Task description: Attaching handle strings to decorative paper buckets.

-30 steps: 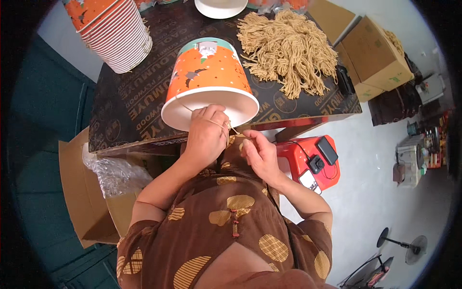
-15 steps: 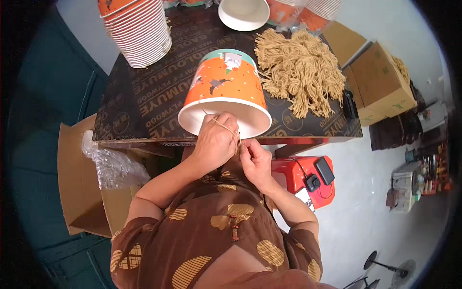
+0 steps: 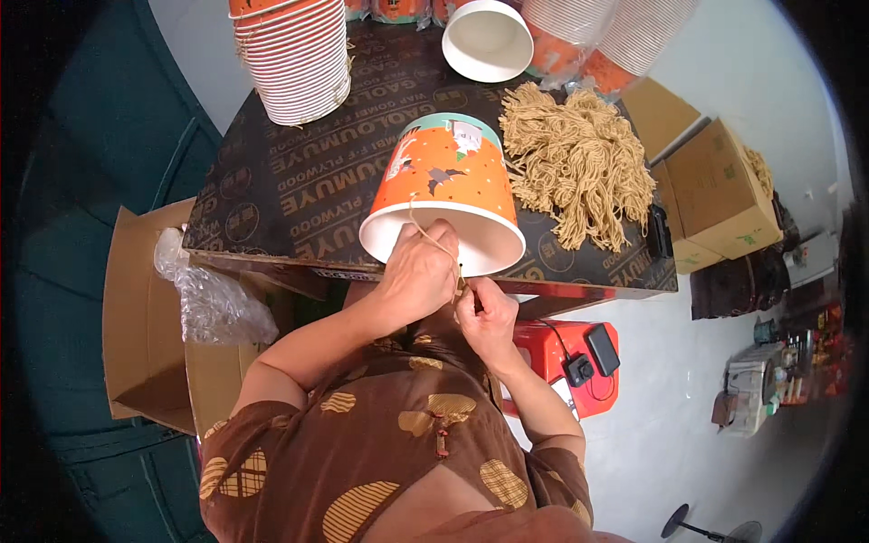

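An orange paper bucket (image 3: 480, 201) with bat and ghost prints lies on its side near the table's front edge. Its white open mouth faces me. A thin tan cord (image 3: 422, 232) runs from the bucket's wall close to the rim and across the back of my left hand (image 3: 418, 279). That hand is closed on the cord at the mouth, its fingertips partly hidden. Just to the right, my right hand (image 3: 489, 315) pinches the cord below the rim. The small stretch of cord between both hands is hard to make out.
A heap of tan cords (image 3: 579, 172) lies right of the bucket. Stacked buckets (image 3: 294, 68) stand at the back left, and a white bowl-like tub (image 3: 487, 43) at the back. An open carton (image 3: 145, 317) is at the left, a red stool (image 3: 597, 389) at lower right.
The whole view has shifted, so the table and bucket appear lower and further right. Both hands keep their place at the bucket's mouth, and the cord still crosses my left hand.
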`<state>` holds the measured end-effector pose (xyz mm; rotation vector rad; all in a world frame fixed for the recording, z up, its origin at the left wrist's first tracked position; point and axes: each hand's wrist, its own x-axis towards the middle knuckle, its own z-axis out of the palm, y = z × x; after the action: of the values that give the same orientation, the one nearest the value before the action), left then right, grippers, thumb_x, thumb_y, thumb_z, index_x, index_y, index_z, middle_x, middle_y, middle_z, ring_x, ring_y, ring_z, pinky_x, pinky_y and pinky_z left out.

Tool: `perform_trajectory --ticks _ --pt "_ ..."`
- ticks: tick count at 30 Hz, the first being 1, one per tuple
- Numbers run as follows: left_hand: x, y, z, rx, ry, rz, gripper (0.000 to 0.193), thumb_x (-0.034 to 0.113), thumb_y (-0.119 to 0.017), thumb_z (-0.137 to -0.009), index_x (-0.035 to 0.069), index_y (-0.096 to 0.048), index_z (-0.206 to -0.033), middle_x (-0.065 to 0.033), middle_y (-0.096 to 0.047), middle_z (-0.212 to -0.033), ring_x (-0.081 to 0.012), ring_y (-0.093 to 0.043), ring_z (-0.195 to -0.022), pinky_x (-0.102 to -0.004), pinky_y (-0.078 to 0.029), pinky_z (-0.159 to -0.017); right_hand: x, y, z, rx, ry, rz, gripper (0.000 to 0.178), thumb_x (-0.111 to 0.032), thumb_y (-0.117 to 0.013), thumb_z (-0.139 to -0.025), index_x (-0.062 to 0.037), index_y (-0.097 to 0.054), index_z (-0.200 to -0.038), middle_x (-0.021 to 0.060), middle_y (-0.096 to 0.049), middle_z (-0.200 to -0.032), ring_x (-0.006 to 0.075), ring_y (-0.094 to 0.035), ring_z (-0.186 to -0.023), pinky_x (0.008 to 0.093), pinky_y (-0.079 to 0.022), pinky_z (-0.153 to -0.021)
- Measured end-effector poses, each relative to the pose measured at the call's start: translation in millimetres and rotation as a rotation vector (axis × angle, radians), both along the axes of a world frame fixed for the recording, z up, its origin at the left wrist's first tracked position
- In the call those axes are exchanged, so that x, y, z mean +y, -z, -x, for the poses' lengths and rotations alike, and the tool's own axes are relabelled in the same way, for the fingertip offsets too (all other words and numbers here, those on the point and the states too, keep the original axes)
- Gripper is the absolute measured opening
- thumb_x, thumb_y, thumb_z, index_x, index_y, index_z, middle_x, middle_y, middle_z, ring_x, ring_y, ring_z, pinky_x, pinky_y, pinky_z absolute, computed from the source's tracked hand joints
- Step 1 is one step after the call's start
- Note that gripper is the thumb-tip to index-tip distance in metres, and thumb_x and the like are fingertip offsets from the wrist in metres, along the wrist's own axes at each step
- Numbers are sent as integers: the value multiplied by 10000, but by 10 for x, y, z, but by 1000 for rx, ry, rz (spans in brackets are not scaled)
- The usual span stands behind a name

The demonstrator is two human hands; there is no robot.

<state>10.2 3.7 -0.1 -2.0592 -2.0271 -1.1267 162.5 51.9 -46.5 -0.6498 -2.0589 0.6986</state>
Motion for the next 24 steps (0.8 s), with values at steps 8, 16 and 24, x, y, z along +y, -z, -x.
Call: perform_trajectory --ticks 8,16,24 --pt "-46 -98 106 -285 87 134 62 65 -622 -781 11 -596 -795 -141 -597 -825 -356 -610 -759 -451 -491 -676 -37 -40 -15 8 15 94 69 29 -603 -802 7 -620 -865 169 -628 -726 299 -655 -622 350 -498 -554" --pt "-80 -51 65 -554 105 134 104 68 -618 -871 -12 -683 -880 -117 -683 -844 -237 -651 -713 -356 -505 -633 -13 -22 -27 -2 6 94 142 24 -595 -805 -4 -617 -942 172 -623 -714 308 -659 -628 354 -494 -553" --pt "-53 -50 75 -1112 217 347 163 60 -608 -926 -39 -712 -1005 -37 -685 -778 -66 -565 -485 -229 -456 -442 -4 -49 -7 25 1 131 71 18 -591 -820 1 -601 -889 146 -589 -657 241 -601 -558 333 -467 -524"
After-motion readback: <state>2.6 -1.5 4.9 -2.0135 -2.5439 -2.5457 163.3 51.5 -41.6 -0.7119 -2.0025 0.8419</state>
